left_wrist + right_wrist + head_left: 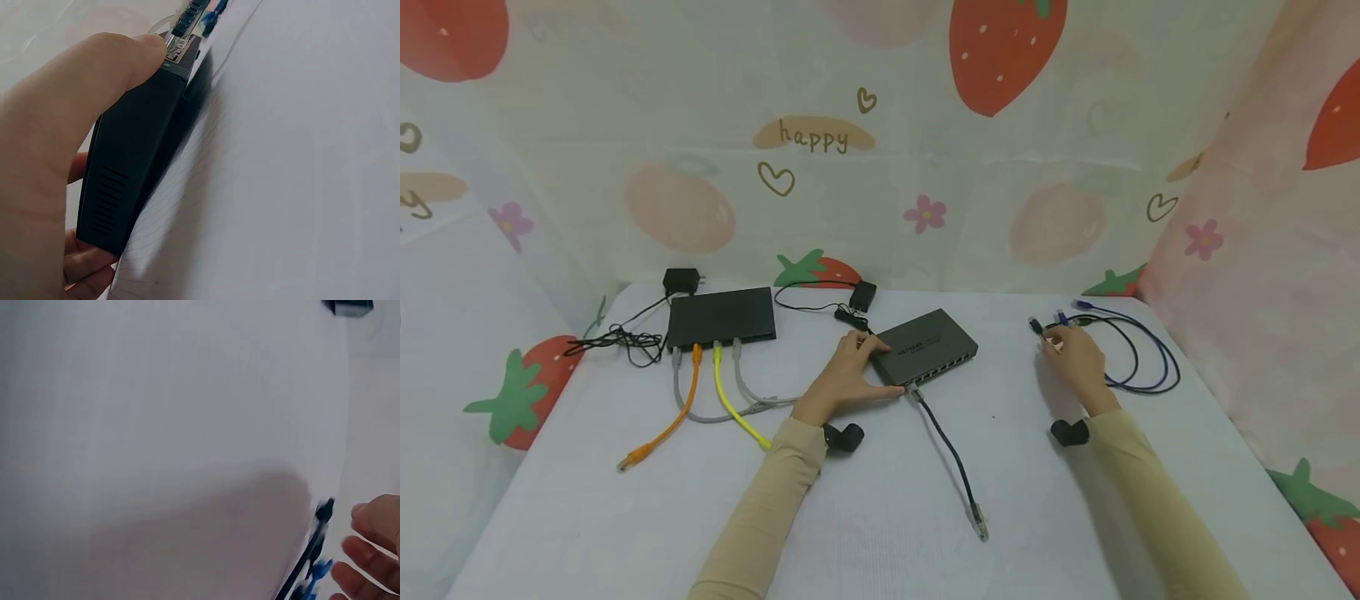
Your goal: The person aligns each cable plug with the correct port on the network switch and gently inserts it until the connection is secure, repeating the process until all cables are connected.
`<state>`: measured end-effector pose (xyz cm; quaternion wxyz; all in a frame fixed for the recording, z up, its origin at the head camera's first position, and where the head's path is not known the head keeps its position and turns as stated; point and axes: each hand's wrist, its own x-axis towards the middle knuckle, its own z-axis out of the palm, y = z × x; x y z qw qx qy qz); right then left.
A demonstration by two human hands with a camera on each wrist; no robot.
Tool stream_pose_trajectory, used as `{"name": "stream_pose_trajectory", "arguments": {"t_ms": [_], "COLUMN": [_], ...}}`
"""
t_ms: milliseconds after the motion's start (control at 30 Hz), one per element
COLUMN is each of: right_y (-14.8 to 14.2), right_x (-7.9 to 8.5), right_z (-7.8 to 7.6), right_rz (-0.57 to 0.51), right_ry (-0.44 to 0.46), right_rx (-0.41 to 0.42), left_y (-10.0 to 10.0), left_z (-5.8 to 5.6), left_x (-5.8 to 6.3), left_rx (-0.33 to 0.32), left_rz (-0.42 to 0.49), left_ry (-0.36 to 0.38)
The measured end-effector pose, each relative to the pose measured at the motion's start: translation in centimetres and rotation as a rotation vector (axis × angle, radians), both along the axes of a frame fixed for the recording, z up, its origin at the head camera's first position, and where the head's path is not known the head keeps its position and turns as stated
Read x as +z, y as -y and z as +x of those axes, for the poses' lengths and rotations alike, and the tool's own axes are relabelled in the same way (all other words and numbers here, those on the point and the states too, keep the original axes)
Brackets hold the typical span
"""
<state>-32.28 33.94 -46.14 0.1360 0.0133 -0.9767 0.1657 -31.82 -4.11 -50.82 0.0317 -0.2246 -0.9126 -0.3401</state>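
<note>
My left hand (pixel 847 377) grips the left end of a dark NETGEAR network switch (pixel 934 343), thumb along the port side and fingers round the back. In the left wrist view the thumb (pixel 119 59) lies against the port edge of the switch (pixel 134 140), beside a clear plug. A short black network cable (pixel 953 458) is plugged into its front; the other end lies on the table. Over at the right, my right hand (pixel 1075 360) hovers by coiled black and blue cables (pixel 1167 367). In the right wrist view its fingers are parted, just off a black plug (pixel 325 509).
A second black box (pixel 722 317) stands at the back left with grey, orange (pixel 658 437) and yellow (pixel 730 400) cables plugged in. Its power adapter (pixel 681 281) and tangled cord lie beside it. Another adapter (pixel 862 296) sits behind the switch.
</note>
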Motion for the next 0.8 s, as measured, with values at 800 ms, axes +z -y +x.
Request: {"name": "stream_pose_trajectory", "arguments": {"t_ms": [800], "right_y": [-5.5], "right_x": [-0.1], "right_z": [-0.4], "right_rz": [-0.023], "right_ry": [0.164], "right_rx": [-0.238], "left_y": [0.0], "left_z": [0.0], "left_x": [-0.1], "left_rx": [-0.001], "left_rz": [0.001], "left_ry": [0.014]}}
